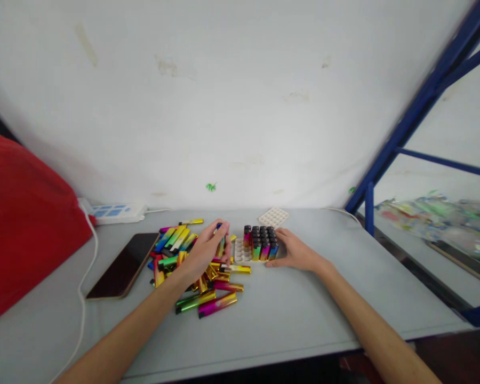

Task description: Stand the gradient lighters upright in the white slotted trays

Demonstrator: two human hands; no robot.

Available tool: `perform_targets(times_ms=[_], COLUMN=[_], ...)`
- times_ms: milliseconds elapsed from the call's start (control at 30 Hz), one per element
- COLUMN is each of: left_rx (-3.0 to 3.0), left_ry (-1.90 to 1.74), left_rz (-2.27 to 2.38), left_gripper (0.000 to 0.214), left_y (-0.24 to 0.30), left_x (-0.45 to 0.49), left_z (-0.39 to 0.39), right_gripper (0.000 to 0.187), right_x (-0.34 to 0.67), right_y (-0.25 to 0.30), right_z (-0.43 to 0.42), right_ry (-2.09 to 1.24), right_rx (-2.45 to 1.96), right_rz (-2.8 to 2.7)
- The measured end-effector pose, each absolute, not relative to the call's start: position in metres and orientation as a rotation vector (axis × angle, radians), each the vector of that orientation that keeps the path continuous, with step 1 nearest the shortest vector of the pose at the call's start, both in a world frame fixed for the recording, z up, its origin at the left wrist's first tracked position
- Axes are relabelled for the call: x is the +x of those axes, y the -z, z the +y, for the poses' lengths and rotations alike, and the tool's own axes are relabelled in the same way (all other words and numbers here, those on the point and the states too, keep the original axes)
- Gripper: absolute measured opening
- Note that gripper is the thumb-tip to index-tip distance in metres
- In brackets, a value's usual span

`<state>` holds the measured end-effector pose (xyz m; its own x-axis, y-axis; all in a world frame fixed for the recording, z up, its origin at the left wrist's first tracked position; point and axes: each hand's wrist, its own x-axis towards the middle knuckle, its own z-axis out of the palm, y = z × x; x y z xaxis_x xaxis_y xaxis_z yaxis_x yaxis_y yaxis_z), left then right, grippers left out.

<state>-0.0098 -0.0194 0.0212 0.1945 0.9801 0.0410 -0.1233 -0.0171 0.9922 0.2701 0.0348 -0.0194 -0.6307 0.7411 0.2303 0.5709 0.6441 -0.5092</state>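
Colourful metallic lighters (pixel 218 305) lie in a loose pile left of centre on the table. My left hand (pixel 208 246) is above the pile's right side, its fingers closed around an upright lighter (pixel 221 247) with a blue top and a gold body. A white tray with round cups (pixel 241 253) stands just to its right. Several black-topped lighters (pixel 265 247) stand upright in its right part, while cups at its left are bare. My right hand (pixel 291 250) grips the tray's right end, fingers at the back corner and thumb at the front.
Behind lies another white cupped tray (pixel 273 217). A dark phone (pixel 124 266), a power strip (pixel 118 213) with a white cable and a red bag (pixel 28 224) are at the left. A blue metal frame (pixel 400 133) rises at the right beside plastic-wrapped items (pixel 444 221).
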Motion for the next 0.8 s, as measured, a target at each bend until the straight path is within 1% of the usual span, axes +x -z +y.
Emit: perform_targets(times_ms=[233,500,667,800], left_rx=[0.878,0.889,0.908,0.915], left_ry=[-1.015,-0.989,-1.009,-1.013], left_rz=[0.905,0.782,0.772,0.757], left_gripper=[0.048,0.042,0.043,0.040], left_y=[-0.0204,-0.0234,-0.0205,-0.0180], left_x=[-0.0138,-0.0098,-0.0097,-0.0100], left_z=[-0.0187,-0.0244,-0.0235,-0.0216], right_gripper=[0.073,0.078,0.073,0.070], right_x=[0.2708,0.2708,0.2708,0.2704], right_y=[0.0203,0.0197,0.0201,0.0194], right_z=[0.0360,0.0353,0.0355,0.0351], right_ry=[-0.536,-0.553,-0.545,-0.534], right_rx=[-1.030,-1.041,-1.053,-1.061], right_rz=[-2.444,-2.447,-2.440,-2.444])
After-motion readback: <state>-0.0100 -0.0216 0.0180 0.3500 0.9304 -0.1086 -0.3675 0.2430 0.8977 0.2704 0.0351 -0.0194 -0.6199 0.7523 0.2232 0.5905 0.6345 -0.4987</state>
